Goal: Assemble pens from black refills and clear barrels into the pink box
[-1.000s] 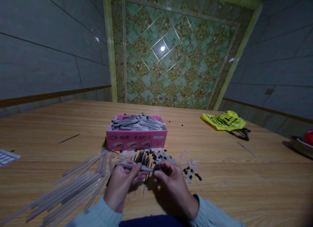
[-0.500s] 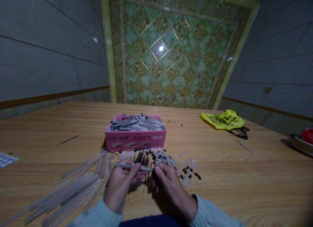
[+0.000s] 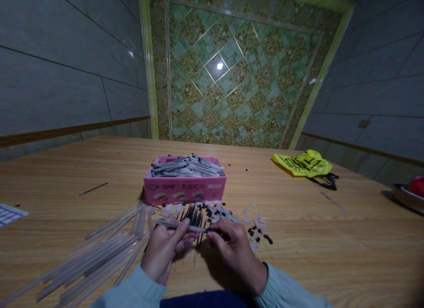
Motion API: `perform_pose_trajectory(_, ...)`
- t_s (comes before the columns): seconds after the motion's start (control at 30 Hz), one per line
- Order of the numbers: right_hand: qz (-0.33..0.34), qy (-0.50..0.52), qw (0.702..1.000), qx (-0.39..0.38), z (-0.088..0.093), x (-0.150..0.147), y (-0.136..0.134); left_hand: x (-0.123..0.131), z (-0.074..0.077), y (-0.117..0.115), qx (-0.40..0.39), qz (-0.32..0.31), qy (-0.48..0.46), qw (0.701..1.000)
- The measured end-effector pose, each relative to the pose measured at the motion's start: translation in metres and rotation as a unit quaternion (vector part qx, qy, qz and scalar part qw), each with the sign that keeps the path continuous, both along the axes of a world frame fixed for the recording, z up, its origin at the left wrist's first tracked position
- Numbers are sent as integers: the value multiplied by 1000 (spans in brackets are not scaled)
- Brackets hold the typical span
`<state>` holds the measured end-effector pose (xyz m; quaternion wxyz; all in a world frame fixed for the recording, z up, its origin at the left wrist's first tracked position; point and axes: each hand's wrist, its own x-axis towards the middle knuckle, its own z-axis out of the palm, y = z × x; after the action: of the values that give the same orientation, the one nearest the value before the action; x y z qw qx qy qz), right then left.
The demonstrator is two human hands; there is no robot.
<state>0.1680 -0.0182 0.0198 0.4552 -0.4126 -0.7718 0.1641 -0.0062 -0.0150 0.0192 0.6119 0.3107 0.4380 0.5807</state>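
Observation:
My left hand [image 3: 165, 248] is closed around a slim grey translucent pen [image 3: 198, 229], which lies almost level between thumb and fingers. At the pen's right end, the thumb and fingers of my right hand [image 3: 233, 244] pinch its dark tip; whether a small separate part is in them is hidden. Just beyond the hands lies a bunch of thin black refills [image 3: 194, 214]. Small black and clear caps [image 3: 217, 209] are scattered beside it, some to the right of my right hand. Long clear pen barrels [image 3: 99, 250] lie in a loose pile left of my left hand.
Behind the hands stands a pink box [image 3: 185, 192] heaped with pens [image 3: 187, 167]. A yellow bag [image 3: 303, 163] lies at the back right. A metal bowl [image 3: 406, 197] with something red sits at the right edge. A printed sheet [image 3: 11, 214] is at the left edge.
My right hand has turned and its fingers have shifted at the pen's right end. The left hand keeps the pen in nearly the same place.

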Motion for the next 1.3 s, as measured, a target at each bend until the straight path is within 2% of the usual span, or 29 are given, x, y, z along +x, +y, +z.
perform_pose_trajectory(0.2,54,-50,991,111,-2,6,2,1,1,1,-11,-2,-1,1000)
perform_pose_trajectory(0.3,52,-77,990,104,-1,8,0,2,2,-1,-6,2,2,1000)
perform_pose_trajectory(0.4,15,-69,997,32,1,6,-2,3,3,-3,6,-3,18,1000)
perform_pose_trajectory(0.5,20,32,994,-99,-5,-2,-3,3,5,-4,25,-10,37,999)
perform_pose_trajectory(0.57,64,153,957,-239,-11,-9,-2,2,7,-4,41,-17,51,998)
perform_pose_trajectory(0.63,117,262,889,-356,-16,-15,-1,1,8,-4,60,-23,67,996)
perform_pose_trajectory(0.67,134,296,860,-393,-18,-16,0,1,8,-4,69,-23,73,995)
perform_pose_trajectory(0.7,145,310,844,-413,-18,-17,0,0,9,-4,73,-21,76,994)
perform_pose_trajectory(0.73,146,308,843,-415,-16,-17,0,0,9,-3,72,-17,75,994)
perform_pose_trajectory(0.77,138,293,858,-398,-14,-16,0,0,9,-3,65,-11,71,995)
perform_pose_trajectory(0.8,120,264,887,-360,-11,-15,0,0,9,-2,53,-5,65,996)
perform_pose_trajectory(0.87,71,183,951,-241,-5,-10,0,0,9,-1,29,7,53,998)
perform_pose_trajectory(0.9,46,142,972,-179,-3,-7,-1,0,8,0,21,12,49,998)
perform_pose_trajectory(0.97,19,79,991,-106,-1,-4,-1,1,8,0,15,16,44,999)
perform_pose_trajectory(1.03,31,70,990,-117,-4,-3,0,1,8,-1,17,12,43,999)
perform_pose_trajectory(1.1,74,137,966,-206,-10,-6,0,2,8,-2,25,1,47,999)
perform_pose_trajectory(1.13,104,190,938,-270,-13,-9,1,2,8,-3,32,-6,49,998)
perform_pose_trajectory(1.2,154,290,864,-381,-18,-14,2,2,8,-4,46,-17,48,998)
perform_pose_trajectory(1.23,171,321,833,-416,-19,-16,2,2,8,-4,51,-17,47,997)
perform_pose_trajectory(1.27,181,337,815,-435,-19,-18,3,2,8,-4,54,-14,43,998)
perform_pose_trajectory(1.3,189,339,810,-440,-18,-18,3,2,7,-3,54,-8,39,998)
